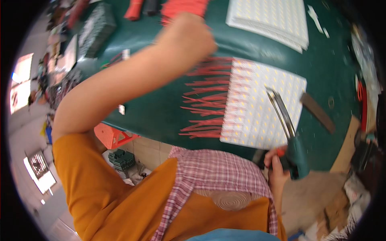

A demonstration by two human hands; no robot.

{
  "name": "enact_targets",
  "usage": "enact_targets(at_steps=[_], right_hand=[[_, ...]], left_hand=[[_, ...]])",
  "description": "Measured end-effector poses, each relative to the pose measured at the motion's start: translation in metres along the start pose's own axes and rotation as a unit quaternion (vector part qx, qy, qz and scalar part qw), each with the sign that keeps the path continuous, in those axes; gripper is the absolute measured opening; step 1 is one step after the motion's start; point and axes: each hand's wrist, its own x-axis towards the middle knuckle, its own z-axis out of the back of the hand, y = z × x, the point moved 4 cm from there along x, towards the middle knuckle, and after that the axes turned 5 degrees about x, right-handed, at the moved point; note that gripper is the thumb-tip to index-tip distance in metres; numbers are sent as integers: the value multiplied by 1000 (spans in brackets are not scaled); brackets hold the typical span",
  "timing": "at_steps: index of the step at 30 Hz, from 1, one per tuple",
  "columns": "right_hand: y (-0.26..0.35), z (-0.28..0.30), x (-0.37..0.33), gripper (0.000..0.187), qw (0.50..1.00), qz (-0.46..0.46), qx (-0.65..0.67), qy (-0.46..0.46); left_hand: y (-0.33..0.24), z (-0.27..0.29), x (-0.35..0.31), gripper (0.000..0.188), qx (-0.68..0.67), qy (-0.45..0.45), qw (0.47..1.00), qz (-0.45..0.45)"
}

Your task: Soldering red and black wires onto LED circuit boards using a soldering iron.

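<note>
My right hand [278, 170] is closed round the grip of a soldering gun [298, 156] with a dark green body. Its two long metal prongs reach up over a white panel [261, 108] dotted with rows of small yellow LEDs. Red wires [207, 102] lie side by side along the panel's left edge, their loose ends pointing left. My left arm stretches across the green table. My left hand [187, 36], smeared by motion, is at a bundle of red wires [181, 8] at the far edge of the view; its fingers are hidden.
A stack of similar white panels [269, 22] sits at the far right of the green table [148, 116]. A brown strip [317, 112] lies right of the near panel. Dark stacked boards [96, 30] stand far left. Below the table edge is an orange stool [114, 135].
</note>
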Motion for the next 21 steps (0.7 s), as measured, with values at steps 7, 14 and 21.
enact_targets(at_steps=[7,14,21], right_hand=[[3,-8,4,35,999,49,21,6],[9,-9,1,37,997,72,13,1],[21,-26,14,36,999,42,18,13]], left_hand=[[-69,-21,32,18,147,107,977,-112],[-57,1,27,8,110,123,980,-111],[-69,52,-80,11,-634,-280,691,206]])
